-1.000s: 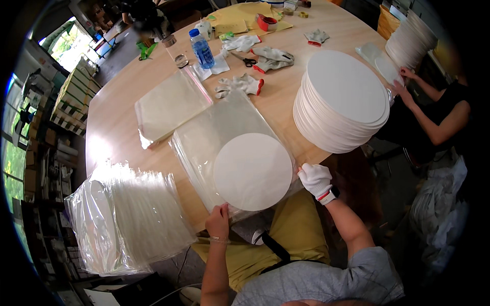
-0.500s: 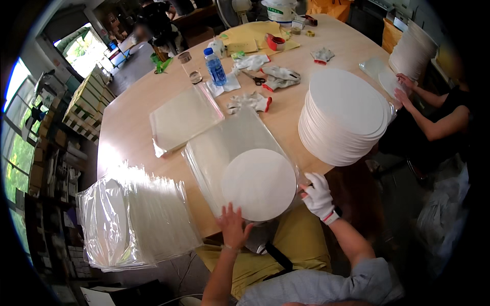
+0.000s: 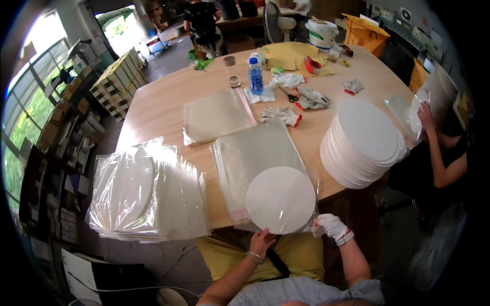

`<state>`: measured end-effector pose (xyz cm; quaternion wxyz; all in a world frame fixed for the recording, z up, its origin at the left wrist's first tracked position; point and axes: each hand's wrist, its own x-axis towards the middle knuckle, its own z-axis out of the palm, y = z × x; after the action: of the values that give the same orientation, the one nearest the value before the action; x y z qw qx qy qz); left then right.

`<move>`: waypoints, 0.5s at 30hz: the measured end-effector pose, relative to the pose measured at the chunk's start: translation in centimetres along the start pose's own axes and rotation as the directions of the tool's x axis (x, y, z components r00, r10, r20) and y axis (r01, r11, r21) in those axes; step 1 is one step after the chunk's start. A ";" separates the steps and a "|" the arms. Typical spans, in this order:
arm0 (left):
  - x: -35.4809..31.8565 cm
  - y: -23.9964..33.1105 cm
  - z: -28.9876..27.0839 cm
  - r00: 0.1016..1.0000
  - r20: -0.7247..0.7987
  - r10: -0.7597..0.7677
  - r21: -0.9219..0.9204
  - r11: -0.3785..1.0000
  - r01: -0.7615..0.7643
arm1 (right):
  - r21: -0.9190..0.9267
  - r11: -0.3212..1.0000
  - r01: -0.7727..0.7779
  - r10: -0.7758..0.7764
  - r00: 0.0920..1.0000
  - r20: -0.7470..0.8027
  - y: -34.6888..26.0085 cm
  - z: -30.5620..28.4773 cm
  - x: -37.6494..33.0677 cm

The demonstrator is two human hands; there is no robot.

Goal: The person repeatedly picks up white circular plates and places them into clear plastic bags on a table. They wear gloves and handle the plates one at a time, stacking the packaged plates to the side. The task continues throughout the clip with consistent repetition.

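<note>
No words or numbers can be read. A blue label [image 3: 256, 81] is carried by the bottle [image 3: 254, 67], its print too small to read. Beyond the bottle and to its right, a green marking [image 3: 317, 39] is shown, unreadable, on the white bucket [image 3: 325, 31].

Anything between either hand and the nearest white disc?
Clear film spans the gap from the gloved right hand to the white disc. The bare left hand is at the disc's near edge; I cannot tell whether film intervenes.

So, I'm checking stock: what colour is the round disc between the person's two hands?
The round disc is plain white; it shows best in the head view.
</note>
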<state>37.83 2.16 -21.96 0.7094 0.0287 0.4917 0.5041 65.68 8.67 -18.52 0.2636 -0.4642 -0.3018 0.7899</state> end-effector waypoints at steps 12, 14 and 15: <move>-8.6 4.8 -1.6 0.780 0.341 0.525 0.644 0.473 -0.601 | -0.248 0.829 0.501 -0.559 0.761 -0.329 5.4 8.8 -0.1; -11.0 7.4 -1.2 0.676 0.423 0.604 0.570 0.402 -0.716 | -0.244 0.838 0.488 -0.545 0.775 -0.321 3.9 11.7 -1.3; -12.2 8.7 -1.0 0.618 0.466 0.633 0.529 0.360 -0.769 | -0.249 0.805 0.538 -0.590 0.766 -0.255 3.1 12.9 -0.6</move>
<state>31.05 -3.08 -9.64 0.4001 0.5424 0.5126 0.5320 54.02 3.15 -15.44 0.4961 -0.4930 -0.4435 0.5605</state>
